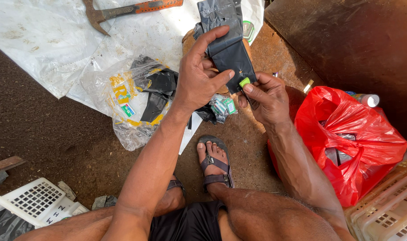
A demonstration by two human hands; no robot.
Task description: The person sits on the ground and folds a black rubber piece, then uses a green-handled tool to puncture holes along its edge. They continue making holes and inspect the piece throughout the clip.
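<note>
Step in hand, by the look of it: the person cuts or trims a strip of black rubber sheet (232, 53). The left hand (199, 78) is closed on the strip, thumb against its lower part, index finger hooked over the fold higher up, so it hangs taut at 12 o'clock from the lap. The right hand (266, 96) pinches a small green-tipped tool (245, 83), probably a blade, thumb and forefinger tight, tip touching the strip's lower right corner.

Judged next move: a steady pull along the edge with the left hand keeping tension. Left thumb sits just beside the tool tip, so that is the risk point.

Around:
- Clear plastic bag (123, 100) with black offcuts at 10 o'clock, on a white sheet (43, 40).
- Hammer (123, 10) with orange handle at 11 o'clock, well apart.
- Small green-and-white packets (223, 106) just below the hands.
- Red plastic bag (355, 138) at 3 o'clock, small white bottle (368, 100) behind it.
- White crates (34, 201) at 8 o'clock, more at 4 o'clock.
- Sandalled foot (214, 163) on the dirt floor, directly under the work.

Nothing blocks the cut; the strip's upper end is out of frame.
</note>
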